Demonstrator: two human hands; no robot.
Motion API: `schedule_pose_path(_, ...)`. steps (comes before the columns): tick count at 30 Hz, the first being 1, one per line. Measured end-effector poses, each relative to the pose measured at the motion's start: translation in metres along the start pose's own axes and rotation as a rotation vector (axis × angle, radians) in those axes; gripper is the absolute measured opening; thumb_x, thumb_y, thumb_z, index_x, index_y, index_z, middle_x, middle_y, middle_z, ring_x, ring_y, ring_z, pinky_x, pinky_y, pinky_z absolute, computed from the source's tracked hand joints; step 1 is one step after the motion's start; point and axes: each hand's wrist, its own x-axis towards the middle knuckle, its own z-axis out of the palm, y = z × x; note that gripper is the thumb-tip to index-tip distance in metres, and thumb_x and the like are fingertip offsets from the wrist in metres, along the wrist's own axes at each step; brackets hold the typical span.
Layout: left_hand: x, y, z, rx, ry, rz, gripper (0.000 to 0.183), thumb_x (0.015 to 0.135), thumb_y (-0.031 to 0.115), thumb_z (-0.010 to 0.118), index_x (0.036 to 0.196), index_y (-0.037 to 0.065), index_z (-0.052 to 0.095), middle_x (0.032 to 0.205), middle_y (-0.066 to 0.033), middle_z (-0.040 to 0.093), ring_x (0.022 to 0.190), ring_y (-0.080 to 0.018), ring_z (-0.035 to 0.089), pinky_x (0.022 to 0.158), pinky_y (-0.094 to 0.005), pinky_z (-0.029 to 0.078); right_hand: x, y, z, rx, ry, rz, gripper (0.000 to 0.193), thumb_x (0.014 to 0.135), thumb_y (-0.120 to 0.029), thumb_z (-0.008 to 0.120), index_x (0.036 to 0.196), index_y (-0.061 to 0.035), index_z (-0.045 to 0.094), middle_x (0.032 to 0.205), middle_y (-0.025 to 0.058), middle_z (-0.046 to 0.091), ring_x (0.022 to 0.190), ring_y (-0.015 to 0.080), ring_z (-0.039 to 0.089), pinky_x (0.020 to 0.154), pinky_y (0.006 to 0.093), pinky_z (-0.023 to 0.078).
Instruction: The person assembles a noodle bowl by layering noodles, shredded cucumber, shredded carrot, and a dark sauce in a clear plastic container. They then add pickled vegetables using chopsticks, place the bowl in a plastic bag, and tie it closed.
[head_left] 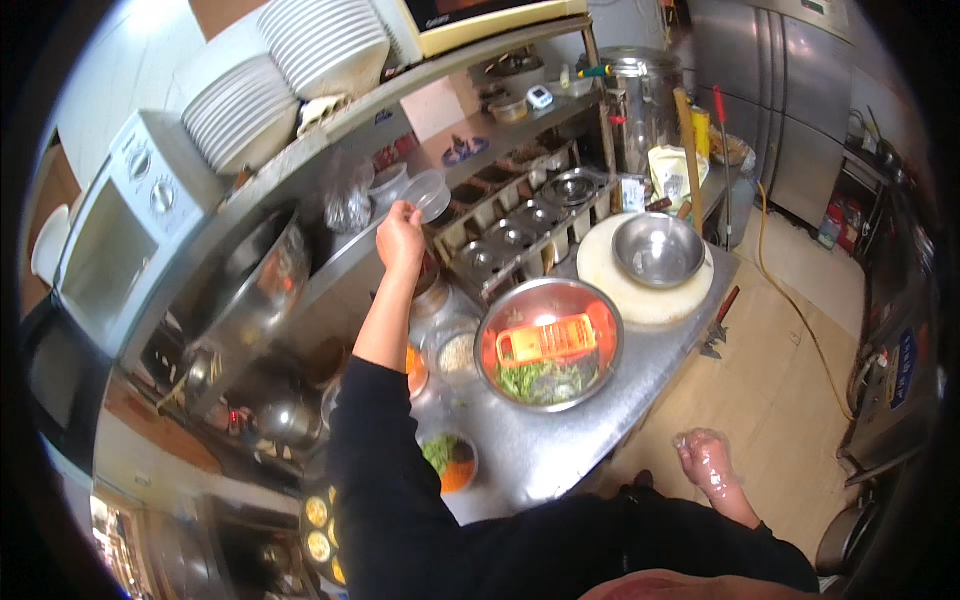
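- Closest to the camera, the right hand [708,462] is hanging low over the floor beside the table [545,450] edge, wet and shiny, fingers loosely apart and holding nothing.
- Small bowls of chopped green and orange food [450,460] are sitting at the near left part of the table.
- At mid table a large steel bowl [549,343] is holding greens, with an orange grater [546,341] lying across it.
- Farther right an empty steel bowl [658,249] is resting on a round white board [610,285], which is reaching close to the table's right edge; open tan floor is lying beyond.
- Up left, the left hand [400,236] is reaching to the shelf, fingers pinched on the rim of a clear plastic container [430,192].
- Behind it a rack of steel condiment cups [520,225] is filling the back of the table.
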Motion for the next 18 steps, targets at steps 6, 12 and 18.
schedule_pose_path(6,0.060,0.015,0.047,0.157,0.064,0.042,0.016,0.082,0.023,0.068,0.088,0.010,0.062,0.080,-0.0165,0.067,0.080,-0.0364,0.065,0.070,-0.0454,0.049,0.068,0.029,0.011,0.099,0.106,-0.128,0.008,0.075,-0.014,0.063,0.069,-0.0078,0.064,0.069,0.0132,0.061,0.067,0.0339,0.059,0.063,0.0444,0.048)
schedule_pose_path(12,0.099,0.020,0.092,0.348,0.035,-0.047,0.017,0.079,0.023,0.071,0.085,0.009,0.063,0.082,-0.0155,0.068,0.080,-0.0346,0.066,0.070,-0.0445,0.050,0.157,0.077,0.024,0.042,-0.040,-0.249,0.011,0.078,-0.017,0.056,0.068,-0.0131,0.059,0.068,0.0079,0.060,0.067,0.0294,0.060,0.057,0.0440,0.048)
schedule_pose_path(18,0.118,0.026,0.116,0.533,0.055,-0.074,0.010,0.079,0.019,0.067,0.083,0.009,0.065,0.084,-0.0160,0.068,0.080,-0.0344,0.066,0.069,-0.0445,0.051,0.230,0.109,0.026,0.082,0.000,-0.351,0.012,0.077,-0.018,0.057,0.065,-0.0148,0.057,0.063,0.0076,0.056,0.060,0.0270,0.058,0.054,0.0421,0.047)
